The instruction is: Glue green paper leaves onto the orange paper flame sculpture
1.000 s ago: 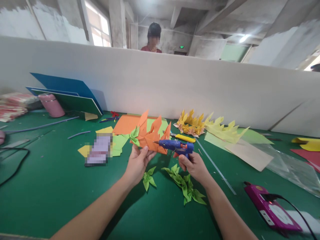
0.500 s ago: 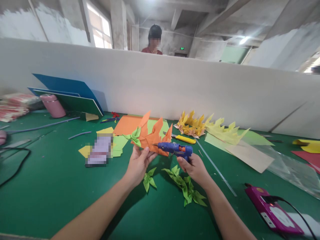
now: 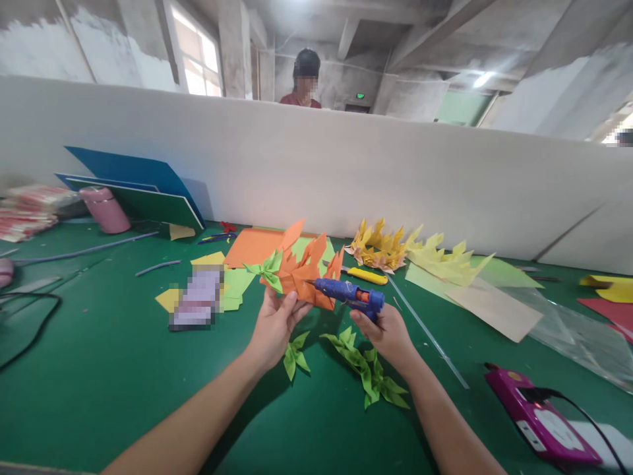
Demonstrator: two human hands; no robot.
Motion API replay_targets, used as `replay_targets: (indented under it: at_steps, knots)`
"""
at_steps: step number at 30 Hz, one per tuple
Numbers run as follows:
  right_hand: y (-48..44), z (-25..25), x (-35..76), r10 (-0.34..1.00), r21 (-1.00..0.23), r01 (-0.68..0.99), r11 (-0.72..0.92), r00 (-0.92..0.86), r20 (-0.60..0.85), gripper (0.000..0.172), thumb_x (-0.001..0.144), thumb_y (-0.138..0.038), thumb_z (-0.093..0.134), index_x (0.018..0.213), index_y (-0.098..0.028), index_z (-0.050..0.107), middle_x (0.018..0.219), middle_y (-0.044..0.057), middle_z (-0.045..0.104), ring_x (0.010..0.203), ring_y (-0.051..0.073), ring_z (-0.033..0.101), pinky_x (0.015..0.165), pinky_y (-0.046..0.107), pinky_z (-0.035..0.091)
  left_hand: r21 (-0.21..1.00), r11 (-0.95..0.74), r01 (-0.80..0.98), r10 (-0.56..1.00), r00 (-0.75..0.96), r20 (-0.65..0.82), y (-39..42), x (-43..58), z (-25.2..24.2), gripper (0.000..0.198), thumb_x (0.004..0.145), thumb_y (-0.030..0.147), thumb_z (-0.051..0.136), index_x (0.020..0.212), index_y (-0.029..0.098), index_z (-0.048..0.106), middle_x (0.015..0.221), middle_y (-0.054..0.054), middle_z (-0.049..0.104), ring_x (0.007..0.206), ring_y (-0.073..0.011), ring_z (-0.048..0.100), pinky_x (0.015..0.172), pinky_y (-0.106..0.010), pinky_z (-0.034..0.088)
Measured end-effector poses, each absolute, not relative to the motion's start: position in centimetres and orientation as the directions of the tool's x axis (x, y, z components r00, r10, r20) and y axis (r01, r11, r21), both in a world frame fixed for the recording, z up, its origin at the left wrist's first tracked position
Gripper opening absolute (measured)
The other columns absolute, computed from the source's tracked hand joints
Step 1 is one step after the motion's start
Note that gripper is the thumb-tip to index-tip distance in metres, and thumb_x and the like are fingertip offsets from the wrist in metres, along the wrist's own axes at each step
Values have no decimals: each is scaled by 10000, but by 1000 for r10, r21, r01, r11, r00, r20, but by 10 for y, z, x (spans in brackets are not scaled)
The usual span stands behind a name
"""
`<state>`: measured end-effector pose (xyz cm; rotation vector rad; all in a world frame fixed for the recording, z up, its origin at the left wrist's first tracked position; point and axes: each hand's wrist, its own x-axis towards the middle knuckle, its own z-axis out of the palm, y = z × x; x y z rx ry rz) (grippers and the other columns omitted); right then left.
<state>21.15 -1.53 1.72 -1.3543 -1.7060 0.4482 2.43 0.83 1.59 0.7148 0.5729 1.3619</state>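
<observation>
My left hand (image 3: 277, 323) is closed on a folded orange paper crown (image 3: 309, 270), thumb in front of its lower edge. A green folded paper flower (image 3: 268, 269) sits on the crown's left end. With my right hand (image 3: 388, 333) I grip a blue hot glue gun (image 3: 351, 295); its nozzle points left at the crown's front, but whether it touches cannot be made out. Below, on the green table (image 3: 237, 422), lie a single green paper flower (image 3: 295, 356) and a cluster of green paper flowers (image 3: 368, 369).
A golden paper crown (image 3: 378, 247) and a yellow paper crown (image 3: 448, 257) stand behind, near the white partition (image 3: 297, 158). A yellow utility knife (image 3: 366, 275) lies close to the glue gun. A phone (image 3: 198, 297) is at left, a magenta power strip (image 3: 541, 415) at right. Another person (image 3: 304, 79) is beyond the partition.
The orange crown has tilted slightly to the right in my left hand. The glue gun has shifted a little right and its nozzle slightly up along the crown.
</observation>
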Motion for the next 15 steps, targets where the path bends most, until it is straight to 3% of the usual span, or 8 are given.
replay_targets:
  at_steps: [9,15]
  knots:
    - [-16,17,212,912,-723,605,334,-14,409,451,736,-612,459,539,-207,467,412,-34,380,393,103,357,365,215,259,721,18,-692,996,77,50,11,24,15,378,634,213,782,848,245,472,813,48,699,770,-147,689,833,-348,528]
    - [-16,19,211,910,-697,626,350,-52,411,419,733,-583,467,554,-204,470,441,-25,410,425,109,374,388,213,270,708,-3,-706,994,74,77,12,23,16,368,665,209,757,906,262,485,920,26,703,871,-175,682,944,-421,466]
